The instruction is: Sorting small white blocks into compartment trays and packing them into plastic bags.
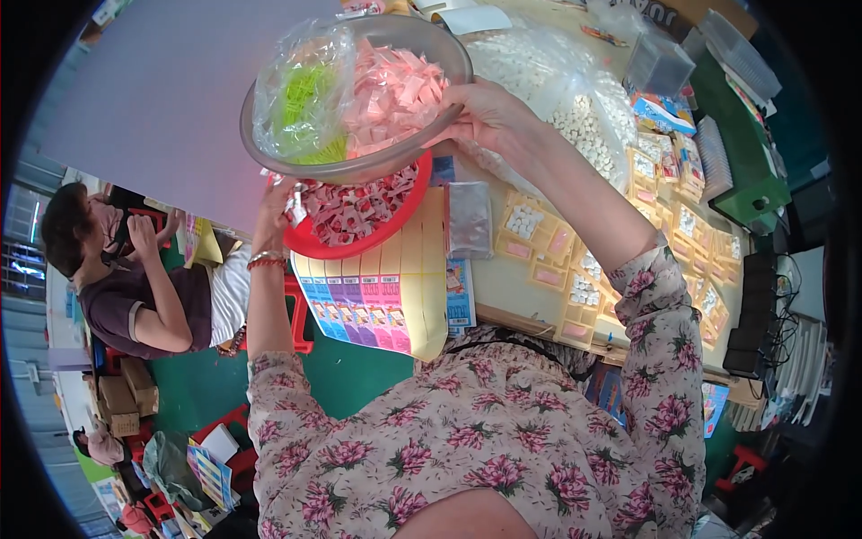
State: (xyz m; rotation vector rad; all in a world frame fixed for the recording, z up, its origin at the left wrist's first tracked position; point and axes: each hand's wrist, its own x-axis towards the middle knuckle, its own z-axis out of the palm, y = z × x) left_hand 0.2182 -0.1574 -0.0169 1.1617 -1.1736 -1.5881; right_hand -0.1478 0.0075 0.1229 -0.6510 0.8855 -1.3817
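With the right hand [489, 117] gripping the bowl [359, 162] rim at 3 o'clock and the left hand [274, 211] pinching the red tray [395, 216] beneath, tilting risks spilling pink packets [395, 94] onto the table [503, 278].

bowl [359, 166]: clear, tilted, held up above red basin, full of pink slips
bag [301, 94]: clear, green pieces, inside bowl
red basin [395, 220]: red-white wrappers, on table edge

Small pink packets [395, 90] filled a clear bowl [449, 49] beside a bagged green bundle [301, 99]. Red-and-white packets [346, 211] lay in a red bowl [404, 216]. A yellow label sheet [386, 287] overhung the bench's near edge [530, 319]; yellow packs [584, 287] covered its right side.
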